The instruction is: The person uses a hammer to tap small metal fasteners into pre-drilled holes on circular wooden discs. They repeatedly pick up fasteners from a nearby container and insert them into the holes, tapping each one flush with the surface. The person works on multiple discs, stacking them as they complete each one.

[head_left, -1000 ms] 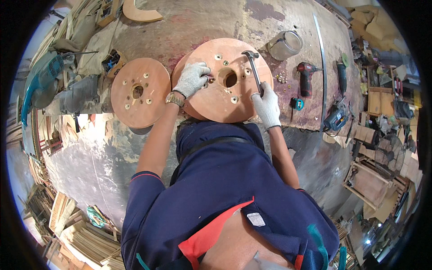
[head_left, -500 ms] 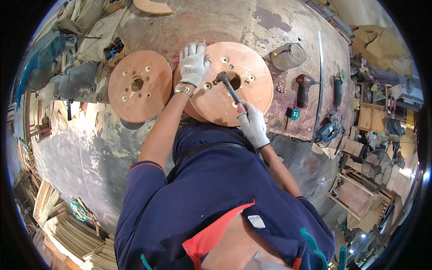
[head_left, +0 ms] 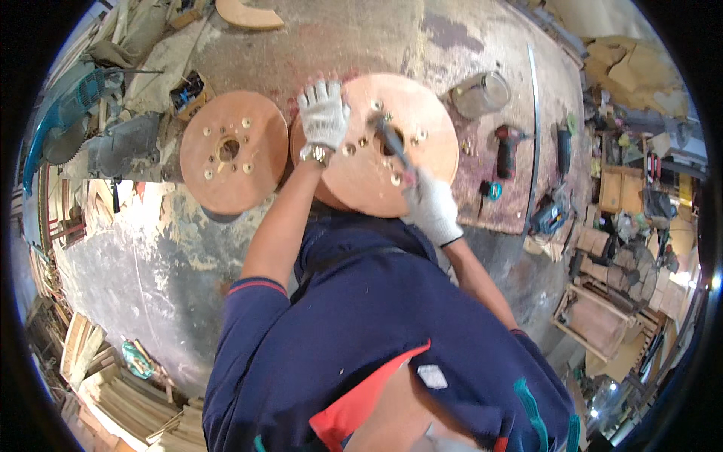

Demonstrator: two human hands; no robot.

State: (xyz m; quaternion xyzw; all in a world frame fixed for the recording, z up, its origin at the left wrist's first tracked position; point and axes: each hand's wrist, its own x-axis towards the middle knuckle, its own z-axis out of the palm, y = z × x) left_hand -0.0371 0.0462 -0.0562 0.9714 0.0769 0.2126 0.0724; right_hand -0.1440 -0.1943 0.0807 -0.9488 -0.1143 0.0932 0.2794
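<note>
A large round wooden disc (head_left: pixel 429 166) lies flat before me, with a centre hole and several metal inserts around it. Part of another disc shows beneath its left side. My left hand (head_left: pixel 324 119), in a whitish knit glove, rests on the disc's left edge with fingers extended. In my gloved right hand (head_left: pixel 431 209) is a hammer (head_left: pixel 394 143), gripped by its handle. The hammer's head, smeared by motion, is over the disc near the upper insert; whether it touches cannot be seen. Left of these lies a smaller wooden disc (head_left: pixel 203 177) with similar inserts.
Right on the worktable are a clear jar (head_left: pixel 482 95), small loose metal parts (head_left: pixel 468 146), a red-black drill (head_left: pixel 507 151), a tape measure (head_left: pixel 492 190) and a long metal ruler (head_left: pixel 535 128). A blue circular saw (head_left: pixel 71 113) stands at far left. A curved wooden piece (head_left: pixel 248 15) lies at the back.
The hammer head has shifted from the left insert toward the upper one and is now blurred. My right hand has moved slightly right and nearer. My left hand stays on the disc's edge.
</note>
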